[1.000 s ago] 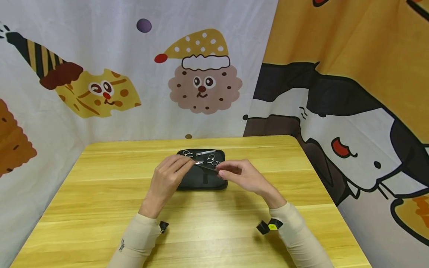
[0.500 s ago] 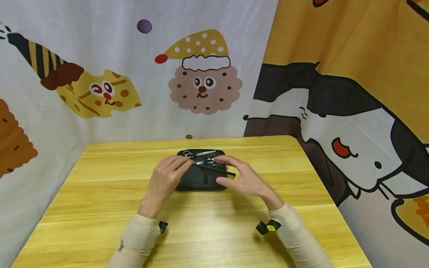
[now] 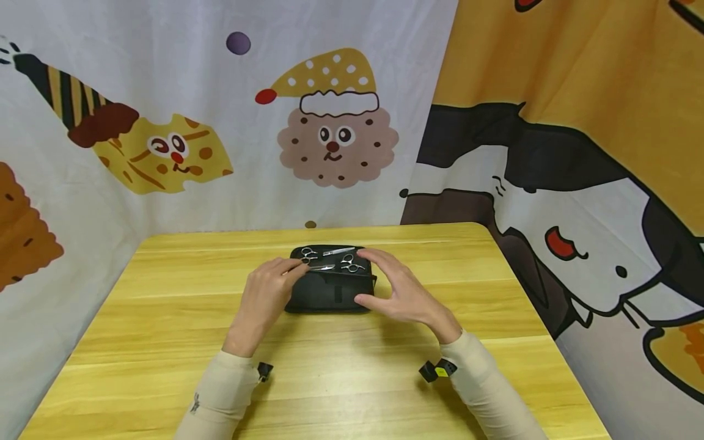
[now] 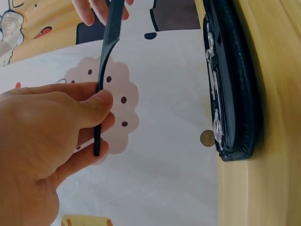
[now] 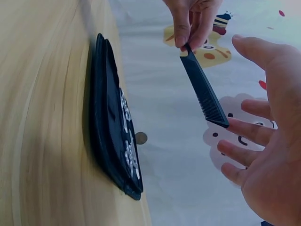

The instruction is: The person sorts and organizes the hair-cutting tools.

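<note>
Sleeves (image 3: 220,391), two and pale, stand nearest, each with one small black device (image 3: 265,371) at the wrist. Past them the left hand (image 3: 264,293) pinches one black comb (image 5: 204,87) between thumb and fingers, at its plain, toothless end. The right hand (image 3: 407,293) has its thumb and fingers spread wide beside the toothed end — whether a fingertip touches it, I cannot tell. The comb is in the air above one black case (image 3: 313,299), apart from it. It looks thin and stiff, probably light and rather smooth, its fine teeth likely the fragile part, so the bare handle or the spine seems the best place to take hold. The case lies on the worktop (image 3: 467,275) and holds what look like two pairs of scissors — the nearer pair (image 3: 324,267) with rings to the right, the farther pair (image 3: 338,250) with rings to the left. Behind everything hangs cartoon-printed cloth (image 3: 192,49)
</note>
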Demonstrator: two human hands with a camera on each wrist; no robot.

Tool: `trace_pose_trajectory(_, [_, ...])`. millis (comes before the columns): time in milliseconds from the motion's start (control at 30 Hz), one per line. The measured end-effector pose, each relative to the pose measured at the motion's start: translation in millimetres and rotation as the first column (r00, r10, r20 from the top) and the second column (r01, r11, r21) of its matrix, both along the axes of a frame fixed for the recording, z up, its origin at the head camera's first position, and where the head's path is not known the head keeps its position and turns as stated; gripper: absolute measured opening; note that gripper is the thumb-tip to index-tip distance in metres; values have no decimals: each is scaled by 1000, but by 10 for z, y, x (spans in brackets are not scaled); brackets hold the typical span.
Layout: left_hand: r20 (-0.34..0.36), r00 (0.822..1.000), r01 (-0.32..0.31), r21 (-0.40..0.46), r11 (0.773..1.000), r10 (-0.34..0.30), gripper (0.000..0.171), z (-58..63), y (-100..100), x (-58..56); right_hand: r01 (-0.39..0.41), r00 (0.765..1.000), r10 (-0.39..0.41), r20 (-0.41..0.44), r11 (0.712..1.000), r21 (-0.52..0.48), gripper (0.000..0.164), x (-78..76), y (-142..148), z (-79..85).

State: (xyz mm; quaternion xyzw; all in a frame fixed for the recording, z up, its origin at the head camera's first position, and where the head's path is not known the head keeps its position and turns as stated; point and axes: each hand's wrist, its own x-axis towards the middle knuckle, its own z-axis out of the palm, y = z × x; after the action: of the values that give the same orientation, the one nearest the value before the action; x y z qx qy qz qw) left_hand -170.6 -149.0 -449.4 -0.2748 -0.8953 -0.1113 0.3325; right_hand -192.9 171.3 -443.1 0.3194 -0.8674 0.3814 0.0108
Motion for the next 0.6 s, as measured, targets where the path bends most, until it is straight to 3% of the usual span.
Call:
trace_pose_trajectory(267, [66, 998, -12, 11, 1000, 12, 46, -41, -60, -16, -17, 999, 20, -48, 997, 69, 92, -116, 63, -107])
trace_pose_trajectory(600, [86, 996, -41, 32, 999, 38, 29, -98, -246, -62, -10, 996, 22, -86, 990, 143, 90, -233, 141, -253])
